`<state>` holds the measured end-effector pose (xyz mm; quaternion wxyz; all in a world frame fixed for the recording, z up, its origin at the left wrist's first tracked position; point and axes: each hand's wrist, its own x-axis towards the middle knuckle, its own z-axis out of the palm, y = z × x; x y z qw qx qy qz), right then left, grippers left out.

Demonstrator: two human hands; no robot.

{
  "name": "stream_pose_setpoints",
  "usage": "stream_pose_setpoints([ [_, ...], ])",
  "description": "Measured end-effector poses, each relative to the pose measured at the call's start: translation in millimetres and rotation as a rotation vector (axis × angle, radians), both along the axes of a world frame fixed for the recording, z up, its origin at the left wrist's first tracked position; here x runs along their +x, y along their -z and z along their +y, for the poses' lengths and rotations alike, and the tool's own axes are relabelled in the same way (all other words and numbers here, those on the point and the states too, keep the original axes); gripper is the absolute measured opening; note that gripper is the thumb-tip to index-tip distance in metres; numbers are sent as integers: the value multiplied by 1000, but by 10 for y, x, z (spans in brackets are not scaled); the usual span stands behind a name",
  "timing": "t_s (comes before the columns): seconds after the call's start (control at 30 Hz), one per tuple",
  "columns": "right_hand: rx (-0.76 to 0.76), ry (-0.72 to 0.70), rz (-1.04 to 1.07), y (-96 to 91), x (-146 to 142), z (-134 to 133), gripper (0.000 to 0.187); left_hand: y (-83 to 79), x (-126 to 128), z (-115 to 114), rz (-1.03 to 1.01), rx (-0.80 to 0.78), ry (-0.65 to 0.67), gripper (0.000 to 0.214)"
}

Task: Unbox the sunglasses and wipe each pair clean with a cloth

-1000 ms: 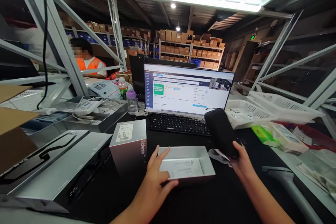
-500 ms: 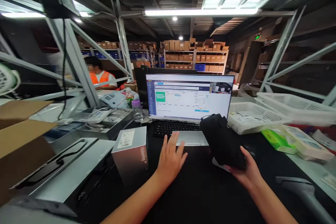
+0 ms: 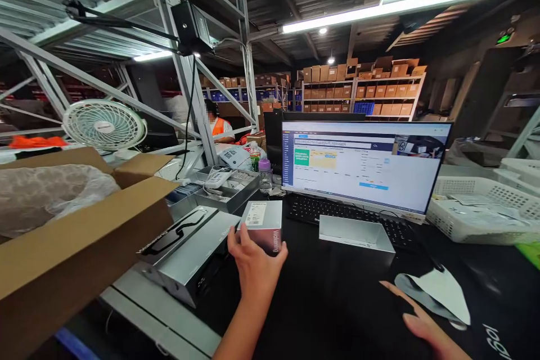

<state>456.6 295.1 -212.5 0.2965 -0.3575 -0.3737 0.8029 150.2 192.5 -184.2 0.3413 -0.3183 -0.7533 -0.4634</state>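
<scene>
My left hand (image 3: 257,264) is wrapped round a small silver and reddish box (image 3: 264,215) with a white label on top, fingers at its left side and thumb at its right. Just left of it lies a long silver carton (image 3: 198,253) with a black design. My right hand (image 3: 426,326) is low at the right, index finger stretched out and thumb apart. Beside it lies a white and grey sheet-like piece (image 3: 447,292) with a curved edge. An open silver tray-like box part (image 3: 354,233) rests before the keyboard (image 3: 307,211). I cannot make out the black pouch against the black mat.
A lit monitor (image 3: 337,174) stands behind the keyboard. White baskets (image 3: 476,191) are at the right. At the left are an open cardboard box (image 3: 105,230) with clear wrap and a fan (image 3: 105,124). A person in an orange vest (image 3: 221,126) is beyond the rack.
My view has swung left. My left hand has gone from open above the desk to gripping the small box. My right hand has lowered, and the black pouch no longer shows clearly in it.
</scene>
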Motion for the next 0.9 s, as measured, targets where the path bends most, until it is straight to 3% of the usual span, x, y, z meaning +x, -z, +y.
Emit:
stream_pose_setpoints([
  [0.17,16,-73,-2,97,-29,127,46,-51,-348,41,14,0,84,96],
  [0.3,-20,-76,3,101,-34,204,38,-57,-512,177,-32,-24,152,106],
  [0.47,-14,-99,-11,66,-30,237,40,-74,-532,269,-70,-47,214,114],
  [0.53,29,-128,-12,75,-12,261,40,-131,-513,240,-67,-101,181,114],
  [0.67,252,-222,93,49,9,289,40,-193,-265,80,224,-133,82,107],
  [0.7,283,-245,120,25,7,287,41,-164,-143,30,324,-85,147,102],
  [0.77,286,-270,165,-32,-3,272,49,-39,146,-61,374,5,457,92],
  [0.83,268,-256,219,-75,-15,243,59,137,439,-118,113,91,716,97],
  [0.9,270,-209,256,-78,-24,198,62,294,669,-125,-135,13,918,105],
])
